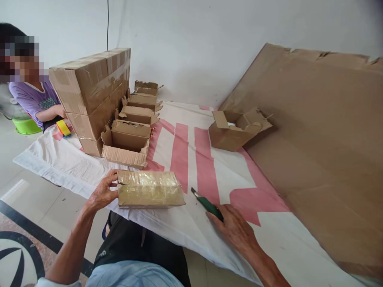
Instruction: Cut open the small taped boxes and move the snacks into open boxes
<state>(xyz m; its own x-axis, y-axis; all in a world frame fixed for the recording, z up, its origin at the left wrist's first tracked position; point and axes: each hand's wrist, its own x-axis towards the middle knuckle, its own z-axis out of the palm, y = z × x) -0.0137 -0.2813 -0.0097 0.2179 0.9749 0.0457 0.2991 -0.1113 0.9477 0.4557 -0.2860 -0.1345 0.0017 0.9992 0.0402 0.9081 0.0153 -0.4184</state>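
Observation:
A closed cardboard box (151, 196) with shiny clear tape over its top lies at the near edge of the table. My left hand (103, 194) grips its left end, the fingers bent around the corner. In my right hand (236, 225) is a utility knife (210, 208) with a green handle, its short blade pointing up and left toward the box without touching it. The palm of my right hand and part of the handle are hidden under the fingers.
Taped boxes (92, 89) are stacked at the left, beside a row of open boxes (128, 137). Another open box (229, 133) stands near a large cardboard sheet (323, 151) at the right. Across the table, a person in purple (36, 97) sits near a yellow-and-blue object (63, 128).

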